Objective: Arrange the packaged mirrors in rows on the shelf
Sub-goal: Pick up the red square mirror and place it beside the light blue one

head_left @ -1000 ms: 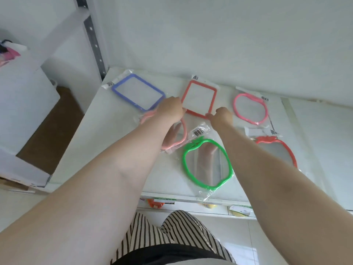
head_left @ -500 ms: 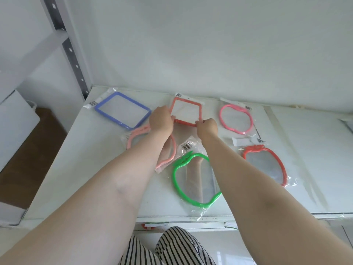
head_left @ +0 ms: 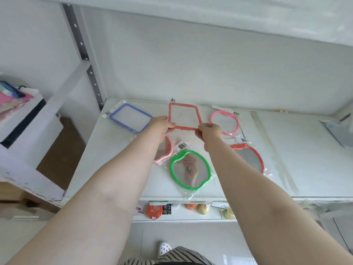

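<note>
Since a moment ago both hands have pushed the red square mirror (head_left: 184, 116) further back on the shelf (head_left: 298, 150), so its far edge now sits close to the wall.

Nearest the front lip, low in the middle of the frame, lies the green apple-shaped mirror (head_left: 190, 170), its wrapper hanging just over the edge; a brush from either forearm could tip it off. Just left of it, the pink mirror (head_left: 168, 150) is half hidden under the left arm, and at right the red apple mirror (head_left: 248, 157) is partly covered by the right arm.

Further in, the left hand (head_left: 161, 125) pinches the square's near left corner and the right hand (head_left: 209, 131) grips its near right corner. It looks skewed, so letting go now would likely leave the back row crooked.

That row, across the middle of the frame, also has the blue mirror (head_left: 130, 117) at left and the pink round mirror (head_left: 225, 122) at right.
</note>
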Demonstrator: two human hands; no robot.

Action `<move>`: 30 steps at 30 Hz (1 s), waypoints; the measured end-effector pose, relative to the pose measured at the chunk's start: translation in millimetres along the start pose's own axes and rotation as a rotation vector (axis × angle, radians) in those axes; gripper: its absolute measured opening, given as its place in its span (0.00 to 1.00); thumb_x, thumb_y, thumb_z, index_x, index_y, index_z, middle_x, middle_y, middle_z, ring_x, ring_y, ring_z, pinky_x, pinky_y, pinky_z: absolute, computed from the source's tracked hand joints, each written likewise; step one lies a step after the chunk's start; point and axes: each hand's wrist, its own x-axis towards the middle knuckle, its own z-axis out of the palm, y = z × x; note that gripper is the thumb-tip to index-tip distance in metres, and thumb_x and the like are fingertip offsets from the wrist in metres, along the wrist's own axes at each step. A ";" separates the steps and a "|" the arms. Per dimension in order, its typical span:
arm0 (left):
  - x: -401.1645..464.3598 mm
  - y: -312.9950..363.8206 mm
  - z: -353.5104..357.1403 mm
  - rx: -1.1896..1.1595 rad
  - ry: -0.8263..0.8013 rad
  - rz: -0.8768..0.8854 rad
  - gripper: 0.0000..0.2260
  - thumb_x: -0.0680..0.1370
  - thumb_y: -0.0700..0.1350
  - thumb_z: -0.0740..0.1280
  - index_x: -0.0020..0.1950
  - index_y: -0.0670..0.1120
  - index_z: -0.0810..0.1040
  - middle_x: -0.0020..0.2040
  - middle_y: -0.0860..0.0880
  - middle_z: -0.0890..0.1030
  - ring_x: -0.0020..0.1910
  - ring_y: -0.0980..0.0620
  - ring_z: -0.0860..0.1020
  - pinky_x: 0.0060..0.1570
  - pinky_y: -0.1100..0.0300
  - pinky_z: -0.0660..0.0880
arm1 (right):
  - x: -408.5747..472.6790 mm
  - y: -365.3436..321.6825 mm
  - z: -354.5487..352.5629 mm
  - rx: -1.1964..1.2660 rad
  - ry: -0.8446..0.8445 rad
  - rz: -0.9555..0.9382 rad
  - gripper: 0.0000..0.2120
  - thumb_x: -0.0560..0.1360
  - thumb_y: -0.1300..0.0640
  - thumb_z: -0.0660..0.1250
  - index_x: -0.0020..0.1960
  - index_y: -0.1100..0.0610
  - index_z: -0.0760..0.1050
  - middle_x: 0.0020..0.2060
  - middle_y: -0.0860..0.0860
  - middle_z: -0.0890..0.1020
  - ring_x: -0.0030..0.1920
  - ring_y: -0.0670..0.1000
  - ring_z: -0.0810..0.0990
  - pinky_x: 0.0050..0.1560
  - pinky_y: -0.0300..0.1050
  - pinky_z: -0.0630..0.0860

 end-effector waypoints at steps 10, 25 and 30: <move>-118.0 -78.5 -36.2 0.020 -0.195 0.012 0.25 0.75 0.29 0.65 0.70 0.43 0.71 0.53 0.45 0.78 0.45 0.51 0.79 0.46 0.65 0.78 | -124.7 63.4 -80.1 0.027 0.089 0.001 0.05 0.74 0.67 0.68 0.49 0.61 0.74 0.33 0.53 0.79 0.26 0.45 0.80 0.35 0.34 0.80; -246.7 -199.4 35.7 0.160 -0.455 -0.063 0.27 0.74 0.29 0.67 0.72 0.44 0.70 0.46 0.49 0.80 0.48 0.49 0.82 0.59 0.56 0.77 | -242.0 129.5 -260.6 0.108 0.348 0.061 0.05 0.74 0.66 0.67 0.48 0.58 0.74 0.36 0.54 0.81 0.32 0.49 0.81 0.49 0.44 0.82; -291.9 -258.7 107.7 0.113 -0.510 -0.116 0.28 0.74 0.28 0.65 0.72 0.44 0.68 0.45 0.49 0.79 0.49 0.48 0.79 0.50 0.63 0.79 | -249.5 141.4 -362.6 0.088 0.422 0.057 0.05 0.74 0.65 0.68 0.48 0.58 0.76 0.37 0.53 0.82 0.30 0.47 0.82 0.48 0.42 0.82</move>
